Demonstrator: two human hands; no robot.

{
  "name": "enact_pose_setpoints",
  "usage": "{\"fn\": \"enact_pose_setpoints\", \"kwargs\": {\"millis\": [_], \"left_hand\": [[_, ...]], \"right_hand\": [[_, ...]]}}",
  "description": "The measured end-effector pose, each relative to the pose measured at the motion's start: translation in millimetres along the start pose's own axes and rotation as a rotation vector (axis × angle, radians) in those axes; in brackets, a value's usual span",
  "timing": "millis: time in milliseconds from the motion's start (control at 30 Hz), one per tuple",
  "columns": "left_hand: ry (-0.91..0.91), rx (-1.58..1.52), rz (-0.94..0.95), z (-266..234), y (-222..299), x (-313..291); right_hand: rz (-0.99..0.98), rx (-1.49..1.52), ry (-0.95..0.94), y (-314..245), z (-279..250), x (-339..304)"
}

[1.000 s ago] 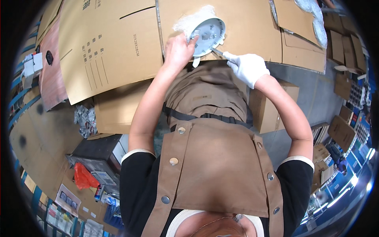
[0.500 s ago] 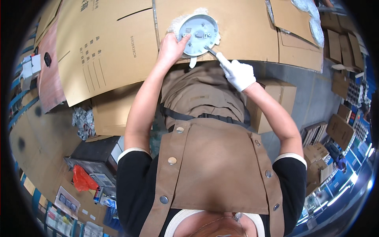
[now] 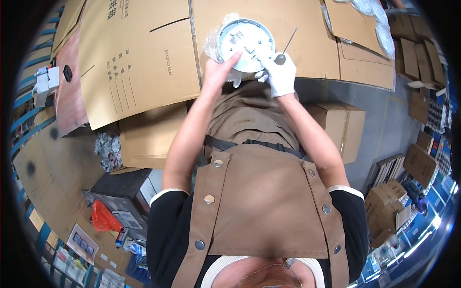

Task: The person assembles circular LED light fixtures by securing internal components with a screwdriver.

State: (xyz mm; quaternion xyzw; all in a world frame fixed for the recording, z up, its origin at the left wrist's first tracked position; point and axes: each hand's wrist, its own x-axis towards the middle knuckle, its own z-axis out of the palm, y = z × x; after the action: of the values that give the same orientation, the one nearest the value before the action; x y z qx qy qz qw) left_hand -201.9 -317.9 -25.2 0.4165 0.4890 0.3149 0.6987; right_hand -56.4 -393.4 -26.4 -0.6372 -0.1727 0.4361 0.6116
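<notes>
A round white disc-shaped device lies on clear plastic wrap on the flattened cardboard covering the work table. My bare left hand rests at its lower left rim, fingers reaching onto it. My right hand wears a white glove and touches the disc's lower right edge while holding a thin metal screwdriver, whose shaft points up and to the right, away from the disc.
Cardboard boxes stand on the floor to my right, with more stacked at the far right. A dark machine with a red bag beside it stands to my lower left. Plastic bags lie at the table's upper right.
The screwdriver tip has come off the disc and now points up and right. My right hand moved in to the disc's edge. The disc now lies flatter.
</notes>
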Motion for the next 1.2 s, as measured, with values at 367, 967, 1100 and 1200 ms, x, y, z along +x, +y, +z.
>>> {"fn": "enact_pose_setpoints", "kwargs": {"millis": [367,967,1100,1200], "left_hand": [[0.083,0.686,0.260,-21.3,-13.3,31.2],[-0.007,1.014,0.468,3.5,21.0,4.8],[-0.035,1.005,0.461,2.9,23.0,5.7],[-0.054,1.040,0.455,5.2,26.9,4.8]], "right_hand": [[-0.467,-1.450,-0.320,-39.0,-66.3,-16.3],[0.050,-1.660,-0.775,-103.1,-14.6,22.1],[0.062,-1.658,-0.800,-104.8,-15.4,24.4],[0.060,-1.683,-0.828,-109.3,-8.3,25.5]]}}
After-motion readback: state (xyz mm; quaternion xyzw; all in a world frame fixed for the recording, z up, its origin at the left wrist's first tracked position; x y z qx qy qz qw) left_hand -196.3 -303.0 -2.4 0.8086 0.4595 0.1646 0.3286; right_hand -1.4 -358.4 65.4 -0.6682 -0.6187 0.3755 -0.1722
